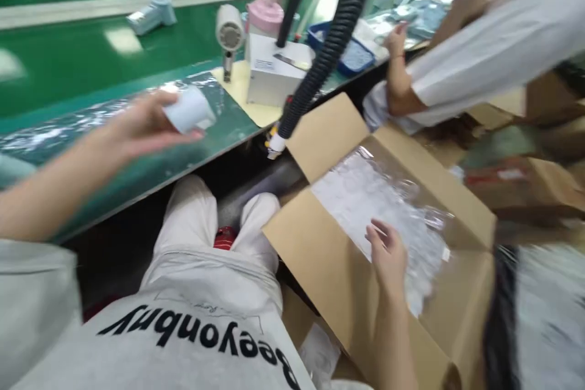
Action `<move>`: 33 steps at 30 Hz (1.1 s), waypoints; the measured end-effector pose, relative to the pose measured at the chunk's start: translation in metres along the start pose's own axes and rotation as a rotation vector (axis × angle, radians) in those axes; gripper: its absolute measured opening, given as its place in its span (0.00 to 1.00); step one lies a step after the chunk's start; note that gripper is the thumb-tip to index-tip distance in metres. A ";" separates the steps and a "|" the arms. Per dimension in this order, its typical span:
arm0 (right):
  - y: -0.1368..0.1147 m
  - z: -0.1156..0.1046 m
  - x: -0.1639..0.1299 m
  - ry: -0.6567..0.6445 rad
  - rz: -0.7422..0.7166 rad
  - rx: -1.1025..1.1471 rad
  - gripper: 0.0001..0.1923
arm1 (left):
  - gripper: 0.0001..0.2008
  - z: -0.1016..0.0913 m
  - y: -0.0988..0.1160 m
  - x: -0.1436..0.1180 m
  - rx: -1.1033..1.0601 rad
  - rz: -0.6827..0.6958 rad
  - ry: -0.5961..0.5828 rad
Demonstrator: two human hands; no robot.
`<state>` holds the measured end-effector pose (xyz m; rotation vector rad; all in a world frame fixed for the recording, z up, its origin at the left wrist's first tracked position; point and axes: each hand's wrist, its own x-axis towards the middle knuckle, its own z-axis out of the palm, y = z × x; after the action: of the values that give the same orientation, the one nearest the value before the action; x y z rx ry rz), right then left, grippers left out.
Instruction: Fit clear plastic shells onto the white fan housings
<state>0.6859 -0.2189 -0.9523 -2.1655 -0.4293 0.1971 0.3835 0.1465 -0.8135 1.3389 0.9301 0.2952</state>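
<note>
Head view, at a green table (82,61) on a factory line: the left hand (141,125) grips a small white part (189,111) between thumb and fingers, holding it above the table's near edge. The right hand (388,253), fingers loosely open and holding nothing, rests on a clear plastic bag (365,195) of small white pieces that fills an open cardboard box (329,262) beside the person's knees. The box flaps stand spread wide, one rising toward the table. A black ribbed hose (329,42) hangs down over the table edge, its pale tip just above the rear flap. Behind it on the table sit a white box (269,76) on a yellow mat, a pink bottle (265,12) and a small hair dryer (228,30) standing upright; a blue tray (351,58) lies farther right, its contents too blurred to tell. More pale dryers (153,12) lie along the belt. A co-worker (479,55) in a white shirt leans over the table at right, one hand (395,36) near the tray.
</note>
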 end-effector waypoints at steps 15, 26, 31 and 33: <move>-0.119 0.084 -0.111 -0.765 -0.794 0.421 0.29 | 0.41 0.074 -0.130 -0.083 -0.500 -0.231 -0.627; -0.129 0.080 -0.128 -0.727 -0.715 0.468 0.28 | 0.40 0.063 -0.120 -0.094 -0.346 -0.183 -0.655; -0.131 0.083 -0.134 -0.756 -0.591 0.494 0.28 | 0.43 0.062 -0.129 -0.093 -0.344 -0.189 -0.672; -0.132 0.084 -0.135 -0.751 -0.550 0.503 0.28 | 0.45 0.062 -0.131 -0.093 -0.331 -0.193 -0.683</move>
<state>0.5055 -0.1350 -0.8971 -1.3560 -1.2282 0.7238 0.3288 0.0077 -0.8989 0.9328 0.4017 -0.1538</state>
